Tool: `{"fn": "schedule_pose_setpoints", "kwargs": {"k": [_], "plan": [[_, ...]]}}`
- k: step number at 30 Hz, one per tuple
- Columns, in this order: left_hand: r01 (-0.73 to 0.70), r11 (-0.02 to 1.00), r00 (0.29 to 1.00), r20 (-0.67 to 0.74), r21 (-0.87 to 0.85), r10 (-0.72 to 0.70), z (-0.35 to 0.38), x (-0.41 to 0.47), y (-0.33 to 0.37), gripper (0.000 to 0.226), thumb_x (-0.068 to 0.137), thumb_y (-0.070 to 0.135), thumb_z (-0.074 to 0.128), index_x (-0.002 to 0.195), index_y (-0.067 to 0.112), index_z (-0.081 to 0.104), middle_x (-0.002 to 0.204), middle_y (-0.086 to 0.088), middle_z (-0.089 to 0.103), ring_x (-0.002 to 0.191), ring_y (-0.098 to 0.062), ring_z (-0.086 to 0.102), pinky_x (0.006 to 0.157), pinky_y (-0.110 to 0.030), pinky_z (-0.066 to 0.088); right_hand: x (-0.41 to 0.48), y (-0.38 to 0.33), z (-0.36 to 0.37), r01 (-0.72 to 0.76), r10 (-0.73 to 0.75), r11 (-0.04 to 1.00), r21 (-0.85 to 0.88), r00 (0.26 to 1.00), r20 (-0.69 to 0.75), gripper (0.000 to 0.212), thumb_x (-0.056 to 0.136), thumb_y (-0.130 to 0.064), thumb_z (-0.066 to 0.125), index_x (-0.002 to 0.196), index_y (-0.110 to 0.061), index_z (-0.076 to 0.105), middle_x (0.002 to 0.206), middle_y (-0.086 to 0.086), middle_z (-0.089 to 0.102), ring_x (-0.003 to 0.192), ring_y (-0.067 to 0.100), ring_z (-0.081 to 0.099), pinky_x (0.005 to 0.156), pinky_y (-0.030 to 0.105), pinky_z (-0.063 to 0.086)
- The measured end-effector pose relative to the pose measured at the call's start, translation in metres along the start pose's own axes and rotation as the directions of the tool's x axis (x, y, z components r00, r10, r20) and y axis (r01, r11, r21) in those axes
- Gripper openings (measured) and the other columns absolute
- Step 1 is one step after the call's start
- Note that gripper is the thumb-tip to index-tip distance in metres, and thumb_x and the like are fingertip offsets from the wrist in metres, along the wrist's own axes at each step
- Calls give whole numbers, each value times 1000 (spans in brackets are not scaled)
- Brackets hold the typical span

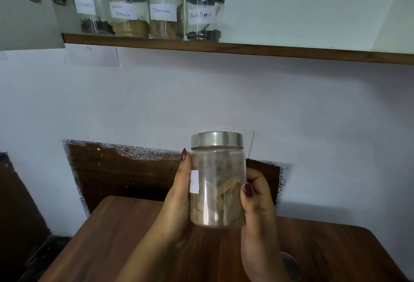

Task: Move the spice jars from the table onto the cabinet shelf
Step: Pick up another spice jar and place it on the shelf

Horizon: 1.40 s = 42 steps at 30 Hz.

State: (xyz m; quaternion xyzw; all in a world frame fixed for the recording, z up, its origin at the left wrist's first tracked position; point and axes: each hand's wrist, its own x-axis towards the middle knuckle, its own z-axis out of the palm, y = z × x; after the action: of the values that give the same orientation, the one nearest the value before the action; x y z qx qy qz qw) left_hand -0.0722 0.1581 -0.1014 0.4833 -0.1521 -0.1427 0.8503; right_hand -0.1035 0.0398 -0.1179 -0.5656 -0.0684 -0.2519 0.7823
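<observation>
Transfer step: fingers of left hand (pixel 177 194) and right hand (pixel 257 201) curled round jar (pixel 217 180) above table (pixel 116 237). Next, likely a lift toward 1 o'clock, onto shelf (pixel 246 49) beside 4 jars (pixel 165 8).

Upright steel-lidded spice jar (pixel 218 192), midair

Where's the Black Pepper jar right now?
In the head view, the Black Pepper jar stands on the cabinet shelf, upper left of centre. It is the rightmost of the four-jar row, directly right of the Cinnamon jar.
</observation>
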Motion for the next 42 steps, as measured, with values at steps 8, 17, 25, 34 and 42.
{"fn": "schedule_pose_setpoints", "kwargs": {"k": [8,17,25,34,42], "plan": [[-225,887,963,-47,402,266,5,1,-2,47,92,55,41,101,22,74,103,-7,75,97,-18,71,82,-28,55,-8,-1,-4,131,-163,963,-234,979,-120,46,79,-63,65,113,-31,63,102,6,69,88,23,70,72,43,57],[-316,796,916,-52,516,398,11,1,-4,38,93,46,56,109,13,62,95,7,73,85,-5,71,69,-15,52,-15,-3,0,278,-310,808,-520,950,26,75,84,-64,59,143,-22,39,131,-6,56,109,17,64,73,22,57],[-323,737,898,-55,593,437,12,-1,-8,35,88,49,57,104,18,60,92,10,71,82,-3,68,67,-12,50,-17,1,-1,252,-260,830,-498,964,55,69,87,-59,56,145,-26,37,123,-20,57,108,5,64,79,22,57],[-259,829,950,-25,497,312,6,-2,-1,49,103,52,32,114,19,67,108,2,74,102,-12,70,87,-27,55,-17,2,-2,276,-299,855,-439,954,17,65,89,-47,57,144,-18,39,127,-6,57,113,14,62,85,23,55],[20,998,999,-37,63,-17,4,1,-9,73,90,65,33,121,10,70,121,-19,70,115,-32,67,89,-36,58,-14,0,-1,232,-246,949,-211,968,-41,59,88,-41,56,138,-13,41,116,-15,65,109,11,66,83,21,54]]}}
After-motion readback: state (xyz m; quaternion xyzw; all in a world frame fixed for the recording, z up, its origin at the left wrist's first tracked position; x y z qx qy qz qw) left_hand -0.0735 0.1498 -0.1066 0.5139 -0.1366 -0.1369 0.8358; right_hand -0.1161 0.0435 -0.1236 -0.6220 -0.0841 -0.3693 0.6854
